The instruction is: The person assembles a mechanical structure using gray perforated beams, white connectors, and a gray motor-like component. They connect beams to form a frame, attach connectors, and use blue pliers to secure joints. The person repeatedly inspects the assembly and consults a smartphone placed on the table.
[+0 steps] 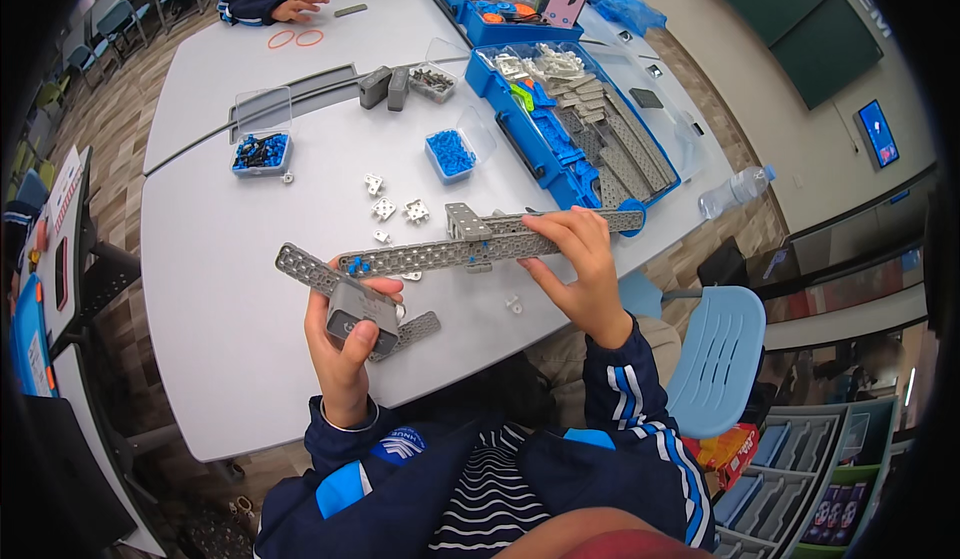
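Note:
My left hand [342,359] is wrapped round a grey box-shaped motor [368,306], its thumb on the dark end face. A short perforated grey strip [305,267] runs from the motor toward the upper left. Level across the near table, a long perforated grey beam [420,257] carries blue pins near its left end and a raised grey bracket [466,222] midway. Fingers of my right hand [580,274] pinch this beam toward its right end, where a round blue piece [632,217] sits. Another grey strip [420,329] shows below the motor, partly hidden.
Loose white connectors [415,211] lie beyond the beam. Clear boxes hold blue pins [452,154] and black-and-blue pins [262,151]. An open blue case [490,69] of grey parts stands right, near a water bottle [735,193]. Another person's hand [300,6] rests at the far edge.

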The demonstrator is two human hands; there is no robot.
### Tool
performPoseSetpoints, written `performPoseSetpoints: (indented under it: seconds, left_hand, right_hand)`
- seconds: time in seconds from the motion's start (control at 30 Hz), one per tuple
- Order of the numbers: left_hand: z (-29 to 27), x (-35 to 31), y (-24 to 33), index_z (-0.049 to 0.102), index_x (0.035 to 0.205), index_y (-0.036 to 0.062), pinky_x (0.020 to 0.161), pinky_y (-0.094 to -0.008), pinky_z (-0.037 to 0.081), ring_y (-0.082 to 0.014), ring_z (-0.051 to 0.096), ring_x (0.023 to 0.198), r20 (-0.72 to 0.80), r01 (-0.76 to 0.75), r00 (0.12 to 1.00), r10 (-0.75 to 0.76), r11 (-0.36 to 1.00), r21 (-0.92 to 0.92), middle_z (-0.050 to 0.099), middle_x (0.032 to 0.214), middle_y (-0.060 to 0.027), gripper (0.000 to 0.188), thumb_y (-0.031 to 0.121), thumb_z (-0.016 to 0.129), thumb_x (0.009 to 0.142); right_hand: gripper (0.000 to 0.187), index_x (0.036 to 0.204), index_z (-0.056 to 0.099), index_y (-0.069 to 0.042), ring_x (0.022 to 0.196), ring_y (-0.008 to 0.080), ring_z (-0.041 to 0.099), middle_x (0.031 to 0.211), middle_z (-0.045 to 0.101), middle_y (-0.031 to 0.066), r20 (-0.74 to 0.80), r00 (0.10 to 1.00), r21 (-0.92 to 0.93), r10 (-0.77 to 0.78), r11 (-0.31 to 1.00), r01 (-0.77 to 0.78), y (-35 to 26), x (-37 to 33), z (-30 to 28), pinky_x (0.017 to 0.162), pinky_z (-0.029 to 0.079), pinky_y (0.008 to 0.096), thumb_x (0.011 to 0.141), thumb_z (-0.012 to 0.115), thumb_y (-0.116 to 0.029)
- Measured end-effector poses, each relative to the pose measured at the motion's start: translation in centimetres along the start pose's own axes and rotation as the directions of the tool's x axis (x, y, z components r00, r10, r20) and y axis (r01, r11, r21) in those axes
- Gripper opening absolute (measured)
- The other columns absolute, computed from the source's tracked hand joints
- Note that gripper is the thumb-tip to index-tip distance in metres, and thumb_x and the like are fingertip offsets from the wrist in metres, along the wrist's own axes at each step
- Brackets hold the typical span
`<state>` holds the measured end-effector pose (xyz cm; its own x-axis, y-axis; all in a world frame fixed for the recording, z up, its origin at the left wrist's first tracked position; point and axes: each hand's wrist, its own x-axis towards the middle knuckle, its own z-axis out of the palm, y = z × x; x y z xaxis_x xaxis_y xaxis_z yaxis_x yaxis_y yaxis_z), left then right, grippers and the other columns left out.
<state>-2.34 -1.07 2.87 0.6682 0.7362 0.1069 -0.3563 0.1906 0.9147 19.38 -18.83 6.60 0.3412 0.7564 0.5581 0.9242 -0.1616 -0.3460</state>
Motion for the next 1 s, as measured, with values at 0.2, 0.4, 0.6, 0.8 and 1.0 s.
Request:
performPoseSetpoints:
  seconds: [0.2,0.4,0.6,0.8,1.0]
  left_hand:
    - [0.0,0.0,0.0,0.034,0.142,-0.0073,0.086,-0.0350,0.053,-0.0236,0.066,0.095,0.001,-0.014,1.000,0.014,1.000,0.005,0.068,0.109,-0.0226,0.087,0.041,0.073,0.081]
    - [-0.4,-0.1,-0.3,0.038,0.141,-0.0034,0.089,-0.0351,0.053,-0.0234,0.066,0.099,0.018,0.001,1.000,0.000,0.999,-0.035,0.067,0.113,-0.0231,0.074,0.031,0.071,0.084]
    - [-0.4,0.1,0.0,0.037,0.141,-0.0036,0.088,-0.0341,0.053,-0.0217,0.066,0.099,0.039,0.002,0.999,0.000,0.999,-0.042,0.067,0.112,-0.0221,0.071,0.027,0.069,0.085]
    - [0.1,0.0,0.3,0.033,0.142,-0.0071,0.087,-0.0354,0.053,-0.0250,0.067,0.097,0.027,-0.003,1.000,0.002,0.999,0.036,0.066,0.112,-0.0232,0.083,0.043,0.067,0.084]
    - [0.0,-0.1,0.1,0.035,0.141,-0.0073,0.088,-0.0347,0.052,-0.0248,0.066,0.097,0.024,0.008,1.000,-0.009,0.999,0.042,0.066,0.113,-0.0224,0.083,0.044,0.067,0.084]
  right_hand:
    - [0.049,0.122,0.064,-0.009,0.109,0.0302,0.056,0.115,0.062,0.0108,-0.012,0.996,-0.036,0.086,0.996,-0.087,0.6,-0.7,-0.5,0.100,0.038,0.0428,0.075,0.074,-0.007]
    - [0.046,0.123,0.065,-0.008,0.112,0.0309,0.057,0.118,0.063,0.0119,-0.048,0.993,-0.065,0.109,0.992,-0.112,1.4,-1.6,-0.7,0.100,0.038,0.0410,0.078,0.073,-0.005]
    - [0.040,0.121,0.065,-0.006,0.111,0.0295,0.058,0.117,0.064,0.0112,-0.060,0.990,-0.083,0.128,0.988,-0.133,1.7,-2.3,-0.5,0.098,0.041,0.0397,0.082,0.074,-0.006]
    - [0.036,0.118,0.065,-0.003,0.110,0.0302,0.059,0.118,0.063,0.0133,-0.068,0.989,-0.102,0.132,0.985,-0.138,1.8,-2.4,-0.2,0.096,0.044,0.0386,0.083,0.073,-0.004]
    - [0.036,0.116,0.066,-0.004,0.107,0.0320,0.057,0.115,0.063,0.0131,-0.036,0.987,-0.074,0.155,0.985,-0.157,1.8,-1.9,-0.6,0.095,0.042,0.0406,0.081,0.073,-0.005]
